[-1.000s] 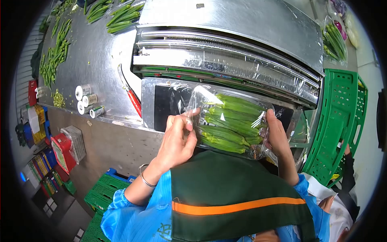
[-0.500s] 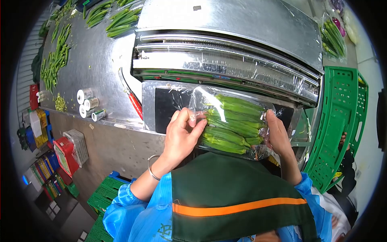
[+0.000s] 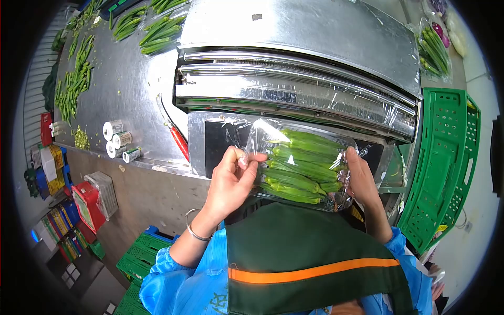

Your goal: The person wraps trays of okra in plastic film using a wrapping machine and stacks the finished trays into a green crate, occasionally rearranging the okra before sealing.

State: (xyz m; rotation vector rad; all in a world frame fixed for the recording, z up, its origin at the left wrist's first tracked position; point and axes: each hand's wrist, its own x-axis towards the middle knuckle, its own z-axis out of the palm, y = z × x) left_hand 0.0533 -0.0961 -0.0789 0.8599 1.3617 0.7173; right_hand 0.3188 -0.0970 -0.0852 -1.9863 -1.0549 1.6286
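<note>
A film-wrapped pack of okra (image 3: 302, 165) is held in front of my apron, above the front edge of the wrapping machine (image 3: 294, 86). My left hand (image 3: 231, 181) pinches loose clear film at the pack's left end, with thumb and fingers close together. Around the right end, my right hand (image 3: 361, 176) grips the pack, thumb on top; its other fingers are mostly hidden. Under the pack lies a dark plate (image 3: 220, 144), partly covered by it.
On the steel table (image 3: 134, 89) are a red-handled knife (image 3: 179, 143), several label rolls (image 3: 122, 139), and scattered green pods (image 3: 77, 79). Green crates stand to the right (image 3: 438, 157) and lower left (image 3: 142, 254). A bagged green vegetable (image 3: 434, 50) lies at the far right.
My left hand has drawn slightly left and down, pulling at the film by the pack's left end. My right hand keeps its grip. At right, another person has moved lower, mostly out of sight.
</note>
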